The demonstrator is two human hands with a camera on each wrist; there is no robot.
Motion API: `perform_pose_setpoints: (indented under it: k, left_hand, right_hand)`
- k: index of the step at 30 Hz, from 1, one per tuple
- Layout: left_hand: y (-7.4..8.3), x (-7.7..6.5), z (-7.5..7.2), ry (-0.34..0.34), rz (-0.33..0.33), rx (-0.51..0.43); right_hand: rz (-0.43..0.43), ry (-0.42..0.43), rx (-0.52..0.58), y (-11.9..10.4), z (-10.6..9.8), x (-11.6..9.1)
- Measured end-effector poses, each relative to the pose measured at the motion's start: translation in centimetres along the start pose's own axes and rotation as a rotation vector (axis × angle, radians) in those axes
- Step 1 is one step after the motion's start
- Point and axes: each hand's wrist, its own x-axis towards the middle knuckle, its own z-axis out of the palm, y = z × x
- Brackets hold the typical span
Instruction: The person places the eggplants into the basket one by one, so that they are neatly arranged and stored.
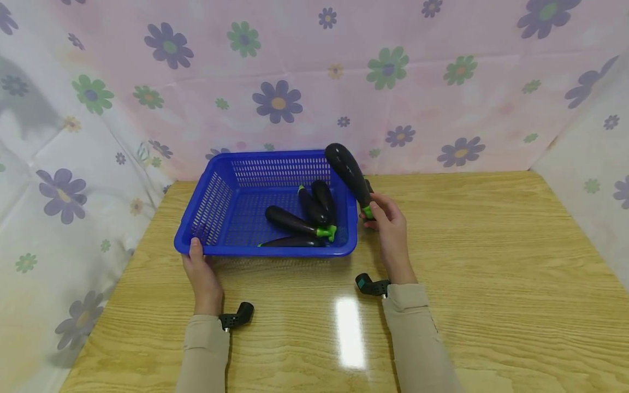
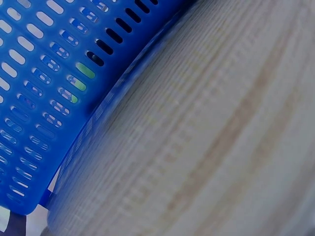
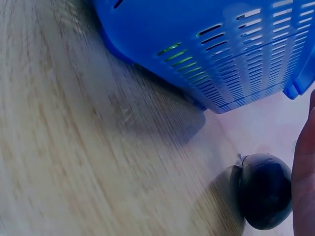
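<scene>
A blue plastic basket (image 1: 265,251) with slotted walls stands on the table, and several dark eggplants (image 1: 292,220) with green stems lie in its right half. My left hand (image 1: 202,273) grips the basket's near left corner, thumb over the rim. With my right hand (image 1: 391,234) I pinch another eggplant (image 1: 350,170) by its green stem end; its thick end points up and left over the basket's right rim. A further eggplant (image 3: 266,191) appears beside the right hand on the table in the right wrist view, mostly hidden in the head view.
The wooden table (image 1: 491,273) extends to the right of the basket and in front of it. Flowered cloth (image 1: 314,65) hangs behind and at both sides. A small black camera mount sits on each wrist.
</scene>
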Motion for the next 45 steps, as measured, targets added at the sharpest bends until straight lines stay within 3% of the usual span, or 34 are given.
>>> perform_pose_setpoints:
  k: [13,45]
  left_hand:
    - [-0.14,0.04,0.15,0.012,-0.011,-0.056]
    - [-0.45,0.18,0.10,0.007,0.007,-0.046]
  right_hand:
    - [0.026,0.015,-0.043,0.26,-0.01,0.18]
    - [0.102,-0.024,-0.082,0.36,0.22,0.27]
